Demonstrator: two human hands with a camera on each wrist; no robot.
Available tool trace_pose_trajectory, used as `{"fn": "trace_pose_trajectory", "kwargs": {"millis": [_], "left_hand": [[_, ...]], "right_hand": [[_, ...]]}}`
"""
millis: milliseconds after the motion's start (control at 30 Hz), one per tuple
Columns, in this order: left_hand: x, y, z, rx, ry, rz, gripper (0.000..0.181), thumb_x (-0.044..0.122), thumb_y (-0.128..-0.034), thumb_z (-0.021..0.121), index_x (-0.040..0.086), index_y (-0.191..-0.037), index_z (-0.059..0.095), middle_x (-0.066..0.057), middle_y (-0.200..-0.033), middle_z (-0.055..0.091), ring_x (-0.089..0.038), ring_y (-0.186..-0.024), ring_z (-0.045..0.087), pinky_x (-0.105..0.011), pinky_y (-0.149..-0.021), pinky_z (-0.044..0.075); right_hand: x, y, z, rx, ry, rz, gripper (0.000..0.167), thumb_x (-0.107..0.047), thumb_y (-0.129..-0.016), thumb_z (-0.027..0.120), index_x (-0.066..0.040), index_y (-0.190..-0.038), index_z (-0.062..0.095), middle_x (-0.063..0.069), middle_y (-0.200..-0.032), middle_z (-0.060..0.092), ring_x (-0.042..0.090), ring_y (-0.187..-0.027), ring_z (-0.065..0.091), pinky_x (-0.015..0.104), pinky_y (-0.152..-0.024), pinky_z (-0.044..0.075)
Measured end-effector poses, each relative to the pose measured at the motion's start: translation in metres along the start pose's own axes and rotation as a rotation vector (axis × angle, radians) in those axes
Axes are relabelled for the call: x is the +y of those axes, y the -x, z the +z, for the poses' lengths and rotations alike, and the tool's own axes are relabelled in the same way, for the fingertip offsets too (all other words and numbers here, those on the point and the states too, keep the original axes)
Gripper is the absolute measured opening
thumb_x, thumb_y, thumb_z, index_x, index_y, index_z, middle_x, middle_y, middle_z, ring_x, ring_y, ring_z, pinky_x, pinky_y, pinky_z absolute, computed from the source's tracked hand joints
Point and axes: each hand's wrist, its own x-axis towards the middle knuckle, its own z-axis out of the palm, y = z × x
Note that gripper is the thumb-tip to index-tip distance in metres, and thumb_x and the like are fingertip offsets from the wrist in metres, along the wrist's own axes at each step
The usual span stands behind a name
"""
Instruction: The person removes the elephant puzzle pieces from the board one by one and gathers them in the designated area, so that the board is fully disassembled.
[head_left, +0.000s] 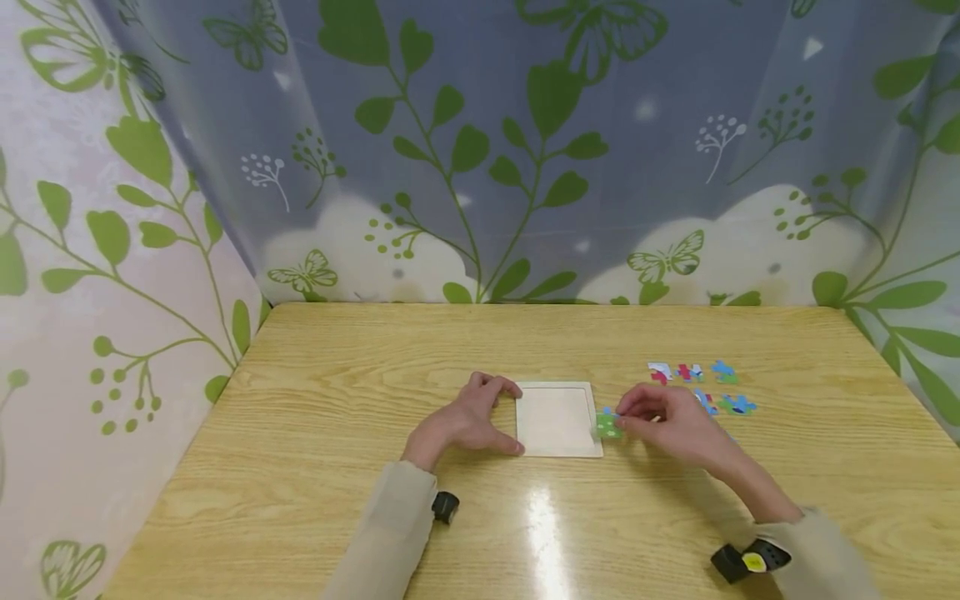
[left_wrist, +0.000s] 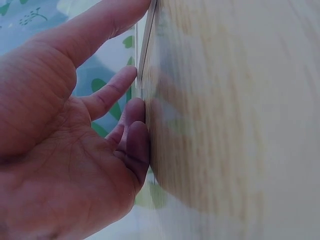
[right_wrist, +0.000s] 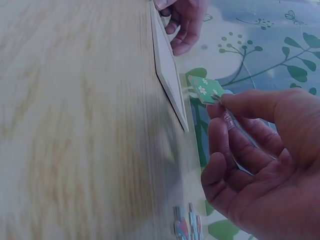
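A pale, square puzzle tray with a thin raised rim lies flat on the wooden table, bare inside. My left hand is at its left side, thumb touching the near left corner and forefinger the far left corner, both fairly straight. In the left wrist view the thumb reaches to the tray's edge. My right hand pinches a green puzzle piece with white flowers and a blue tab between thumb and fingertips. In the right wrist view this puzzle piece is tilted above the table, by the tray's right rim.
Several loose puzzle pieces lie to the right of the tray, some partly hidden behind the right hand; a blue one is at their right end. A patterned curtain closes off the table's back edge.
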Motion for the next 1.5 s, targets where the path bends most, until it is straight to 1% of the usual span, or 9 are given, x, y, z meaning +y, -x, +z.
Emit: {"fn": "trace_pose_trajectory", "kwargs": {"millis": [233, 467, 567, 867, 1167, 1333, 1500], "left_hand": [[-0.001, 0.001, 0.0, 0.006, 0.018, 0.008, 0.068, 0.03, -0.0796, 0.088, 0.022, -0.137, 0.053, -0.01, -0.143, 0.037, -0.026, -0.126, 0.047, -0.047, -0.098, 0.047], [0.0, 0.002, 0.0, 0.005, 0.025, 0.009, 0.067, 0.03, -0.0801, 0.087, 0.023, -0.137, 0.052, -0.01, -0.144, 0.036, -0.027, -0.126, 0.047, -0.048, -0.098, 0.047], [0.0, 0.003, 0.0, 0.003, 0.026, 0.004, 0.067, 0.03, -0.0802, 0.087, 0.023, -0.137, 0.052, -0.01, -0.145, 0.036, -0.027, -0.128, 0.047, -0.049, -0.099, 0.047], [0.001, 0.002, 0.0, 0.002, 0.019, 0.002, 0.067, 0.03, -0.0807, 0.087, 0.023, -0.137, 0.052, -0.01, -0.146, 0.035, -0.027, -0.127, 0.046, -0.048, -0.097, 0.047], [0.001, 0.002, -0.001, 0.004, 0.019, 0.01, 0.067, 0.03, -0.0807, 0.087, 0.023, -0.138, 0.052, -0.01, -0.145, 0.036, -0.026, -0.127, 0.047, -0.048, -0.098, 0.047], [0.002, 0.002, -0.001, 0.003, 0.013, 0.004, 0.068, 0.03, -0.0808, 0.087, 0.024, -0.138, 0.052, -0.01, -0.147, 0.035, -0.027, -0.129, 0.046, -0.048, -0.099, 0.047], [0.001, 0.002, 0.0, 0.004, 0.012, 0.001, 0.067, 0.03, -0.0805, 0.087, 0.023, -0.137, 0.052, -0.01, -0.146, 0.036, -0.026, -0.127, 0.046, -0.048, -0.098, 0.047]], "right_hand": [[0.004, 0.005, -0.009, 0.033, 0.023, 0.006, 0.018, -0.026, -0.095, 0.074, -0.01, -0.103, 0.069, 0.006, -0.092, 0.072, 0.015, -0.083, 0.067, 0.026, -0.068, 0.05], [0.007, 0.012, -0.02, 0.023, -0.004, 0.037, 0.021, -0.025, -0.096, 0.072, -0.008, -0.106, 0.067, 0.011, -0.095, 0.07, 0.02, -0.078, 0.065, 0.028, -0.059, 0.049], [0.01, 0.014, -0.025, 0.028, 0.014, 0.039, 0.021, -0.025, -0.097, 0.072, -0.007, -0.107, 0.067, 0.01, -0.095, 0.071, 0.019, -0.078, 0.065, 0.028, -0.06, 0.048], [0.021, 0.022, -0.038, 0.05, 0.066, 0.055, 0.021, -0.024, -0.097, 0.072, -0.007, -0.108, 0.067, 0.007, -0.093, 0.072, 0.013, -0.079, 0.066, 0.026, -0.064, 0.044], [0.034, 0.033, -0.057, 0.096, 0.118, 0.088, 0.024, -0.025, -0.099, 0.07, -0.006, -0.113, 0.067, 0.002, -0.099, 0.072, 0.005, -0.085, 0.065, 0.025, -0.067, 0.047], [0.043, 0.039, -0.065, 0.127, 0.137, 0.106, 0.026, -0.025, -0.098, 0.07, -0.005, -0.115, 0.067, -0.002, -0.097, 0.072, 0.002, -0.084, 0.064, 0.024, -0.068, 0.049], [0.051, 0.045, -0.071, 0.152, 0.141, 0.112, 0.026, -0.024, -0.098, 0.071, -0.004, -0.113, 0.068, -0.006, -0.094, 0.072, -0.001, -0.082, 0.064, 0.023, -0.067, 0.05]]}}
